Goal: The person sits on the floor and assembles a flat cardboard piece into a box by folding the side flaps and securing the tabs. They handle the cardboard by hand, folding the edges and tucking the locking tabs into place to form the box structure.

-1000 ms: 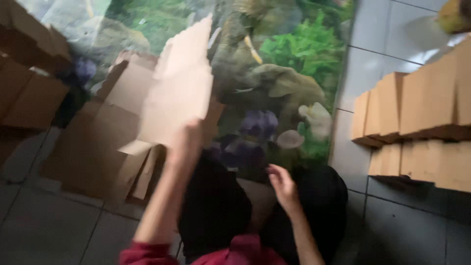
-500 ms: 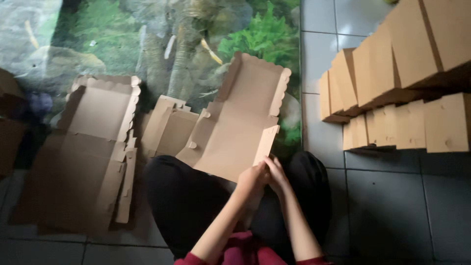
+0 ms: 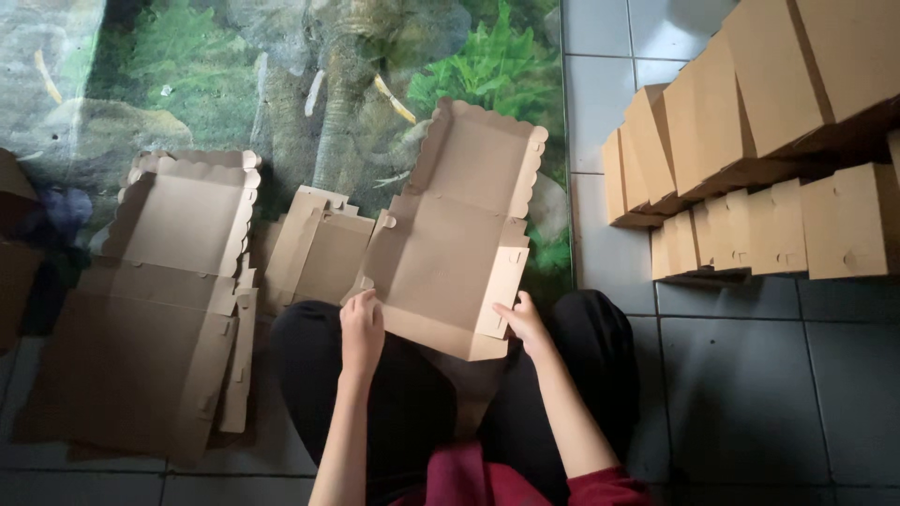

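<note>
A flat brown cardboard box blank (image 3: 450, 234) with scalloped edges lies unfolded across my lap, its far end over the picture mat. My left hand (image 3: 361, 328) grips its near left corner. My right hand (image 3: 523, 323) holds the near right side flap, which is bent up a little. I sit cross-legged in dark trousers (image 3: 403, 394) and red sleeves.
A stack of flat box blanks (image 3: 159, 300) lies to my left on the floor, with another folded blank (image 3: 314, 248) beside it. Rows of assembled brown boxes (image 3: 750, 141) stand at the right on grey tiles (image 3: 750, 394). A mat printed with an elephant and plants (image 3: 328, 84) lies ahead.
A second ago my left hand held a blank raised high. The blank has come down onto my lap, and my hands have moved apart from its near middle to its two near corners.
</note>
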